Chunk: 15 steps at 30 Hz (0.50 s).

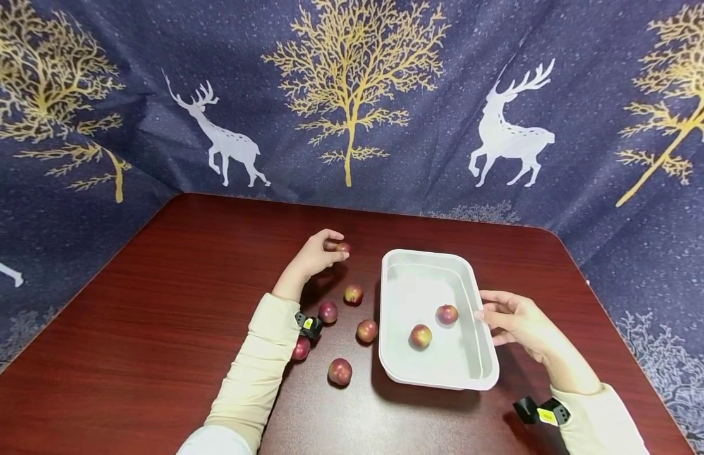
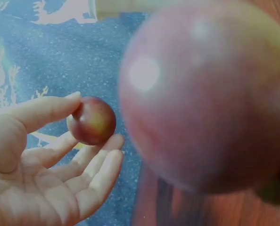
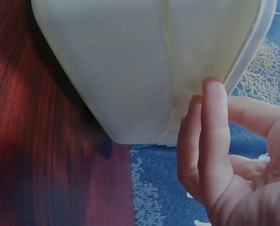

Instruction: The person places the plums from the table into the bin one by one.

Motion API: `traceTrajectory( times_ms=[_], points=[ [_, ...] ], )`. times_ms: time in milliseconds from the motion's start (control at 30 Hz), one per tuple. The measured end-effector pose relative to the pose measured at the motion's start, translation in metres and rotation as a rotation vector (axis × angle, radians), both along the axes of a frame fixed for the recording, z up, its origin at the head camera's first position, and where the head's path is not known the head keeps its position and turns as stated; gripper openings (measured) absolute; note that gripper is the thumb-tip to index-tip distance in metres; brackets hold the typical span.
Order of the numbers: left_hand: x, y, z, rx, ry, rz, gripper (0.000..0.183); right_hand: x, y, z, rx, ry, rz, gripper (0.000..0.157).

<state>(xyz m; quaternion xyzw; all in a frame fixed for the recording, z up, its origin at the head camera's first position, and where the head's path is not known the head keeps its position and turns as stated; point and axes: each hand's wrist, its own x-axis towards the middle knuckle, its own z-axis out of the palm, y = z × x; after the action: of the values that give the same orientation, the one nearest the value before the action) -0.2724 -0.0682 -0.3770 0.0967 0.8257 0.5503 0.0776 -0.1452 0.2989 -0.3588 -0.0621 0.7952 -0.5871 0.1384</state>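
Left hand (image 1: 315,257) pinches plum (image 1: 343,248) between thumb and fingers, above table (image 1: 130,303); left wrist view shows yellow patch on it (and second plum, blurred, near camera). Five loose plums (image 1: 340,372) lie on table, left of white tub (image 1: 417,284). Two inner plums (image 1: 420,337) on tub floor. Right hand (image 1: 519,323) grips right rim; right wrist view adds fingers against outer wall.
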Motion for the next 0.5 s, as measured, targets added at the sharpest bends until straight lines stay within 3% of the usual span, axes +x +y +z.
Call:
traceTrajectory(
  times_ms=[233, 500],
  points=[
    [0.002, 0.002, 0.005, 0.182, -0.155, -0.028, 0.046, 0.000, 0.000, 0.000, -0.002, -0.003, 0.004, 0.056],
    [0.006, 0.006, 0.015, 0.268, -0.189, -0.081, 0.049, -0.001, 0.000, -0.001, -0.006, -0.004, 0.004, 0.055]
  ],
)
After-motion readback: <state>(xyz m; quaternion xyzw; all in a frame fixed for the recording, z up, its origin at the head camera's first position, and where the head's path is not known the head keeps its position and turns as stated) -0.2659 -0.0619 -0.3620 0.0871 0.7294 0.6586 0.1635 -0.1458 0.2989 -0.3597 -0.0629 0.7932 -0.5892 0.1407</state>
